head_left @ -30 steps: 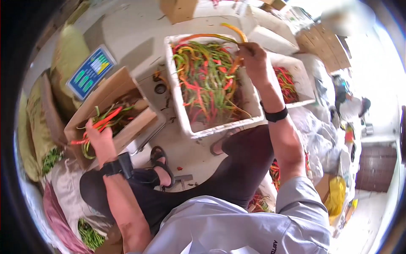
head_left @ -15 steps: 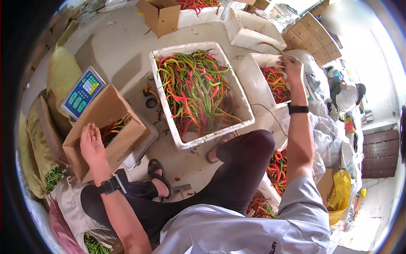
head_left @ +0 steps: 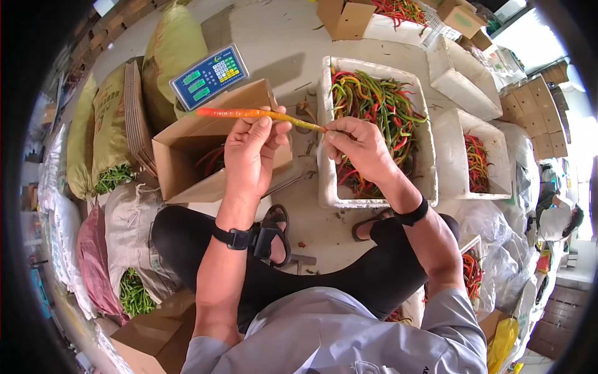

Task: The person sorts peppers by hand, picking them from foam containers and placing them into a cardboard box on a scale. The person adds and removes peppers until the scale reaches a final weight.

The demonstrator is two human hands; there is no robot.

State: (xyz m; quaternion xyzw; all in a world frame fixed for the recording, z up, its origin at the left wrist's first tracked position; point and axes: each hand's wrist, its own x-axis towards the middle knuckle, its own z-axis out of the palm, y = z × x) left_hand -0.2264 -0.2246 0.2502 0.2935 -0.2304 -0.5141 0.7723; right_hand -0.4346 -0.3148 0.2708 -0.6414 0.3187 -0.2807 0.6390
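Observation:
A long chili pepper point(head_left: 298, 121), red-orange at the left end and yellow-green at the right, is stretched level between both hands. My left hand point(head_left: 252, 143) pinches it near the middle with thumb and fingers. At its thin right tip, the fingers of my right hand point(head_left: 358, 146) are closed on it. Beneath my left hand stands an open cardboard box point(head_left: 180, 181) with some peppers inside. Behind my right hand is a white foam box point(head_left: 430, 168) heaped with red and green chili peppers point(head_left: 380, 103).
A blue scale display point(head_left: 208, 76) rises behind the cardboard box. Another foam box point(head_left: 451, 143) with peppers and an upturned-edged foam box point(head_left: 464, 75) stand at the right. Sacks point(head_left: 115, 112) line the left. A co-worker point(head_left: 557, 218) sits at the far right.
My right hand has come from the right foam box to the middle with the pepper. My left hand has left the cardboard box and now holds the pepper too. The view has turned.

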